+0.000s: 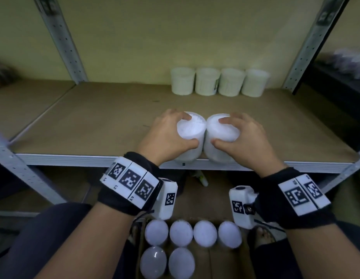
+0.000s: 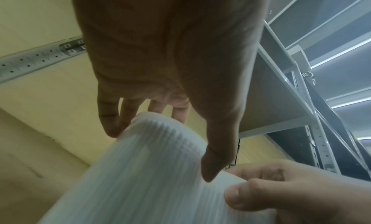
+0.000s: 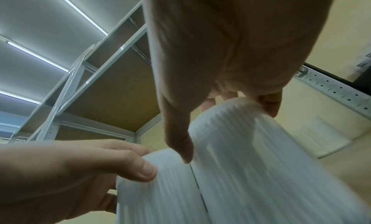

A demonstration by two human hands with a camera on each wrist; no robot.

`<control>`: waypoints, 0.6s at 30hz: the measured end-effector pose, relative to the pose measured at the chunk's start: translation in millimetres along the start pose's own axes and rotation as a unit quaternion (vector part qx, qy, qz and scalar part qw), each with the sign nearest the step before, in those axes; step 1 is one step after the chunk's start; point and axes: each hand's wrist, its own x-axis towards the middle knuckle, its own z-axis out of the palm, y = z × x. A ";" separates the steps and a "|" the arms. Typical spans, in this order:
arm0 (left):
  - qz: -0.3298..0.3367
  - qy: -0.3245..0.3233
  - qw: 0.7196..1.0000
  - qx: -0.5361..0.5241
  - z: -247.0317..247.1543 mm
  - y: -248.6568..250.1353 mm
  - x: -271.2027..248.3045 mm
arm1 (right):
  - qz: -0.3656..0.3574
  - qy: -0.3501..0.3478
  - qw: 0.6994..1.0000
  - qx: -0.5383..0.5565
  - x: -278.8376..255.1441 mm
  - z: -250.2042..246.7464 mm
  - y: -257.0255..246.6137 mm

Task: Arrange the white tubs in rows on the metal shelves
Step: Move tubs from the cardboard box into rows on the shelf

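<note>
Two white ribbed tubs stand side by side, touching, at the front edge of the shelf board (image 1: pixel 94 121). My left hand (image 1: pixel 171 135) grips the left tub (image 1: pixel 192 126) from above, thumb on its near side and fingers over the far rim. My right hand (image 1: pixel 241 135) grips the right tub (image 1: pixel 223 129) the same way. Close up, the left tub (image 2: pixel 140 172) shows under my left hand (image 2: pixel 160 140), and the right tub (image 3: pixel 271 164) under my right hand (image 3: pixel 226 124). Several more white tubs (image 1: pixel 218 81) form a row at the back right of the shelf.
A cardboard box (image 1: pixel 221 264) below my wrists holds several white tubs (image 1: pixel 181 233). Perforated metal uprights (image 1: pixel 62 39) frame the shelf, and its metal front rail (image 1: pixel 74 159) runs across. The left part of the board is bare. A dark lower shelf lies beneath.
</note>
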 end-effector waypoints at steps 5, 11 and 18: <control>-0.015 -0.002 1.000 0.014 -0.1 -8.8 4.5 | -0.013 -0.001 1.000 0.000 6.6 5.8 -4.3; 0.017 0.041 0.996 0.078 -1.9 -2.6 -5.8 | -0.010 -0.009 1.000 -0.007 4.0 5.1 -6.3; 0.041 0.036 0.994 0.092 -5.0 2.2 -14.8 | -0.041 0.010 0.999 -0.025 -3.9 -5.2 -3.9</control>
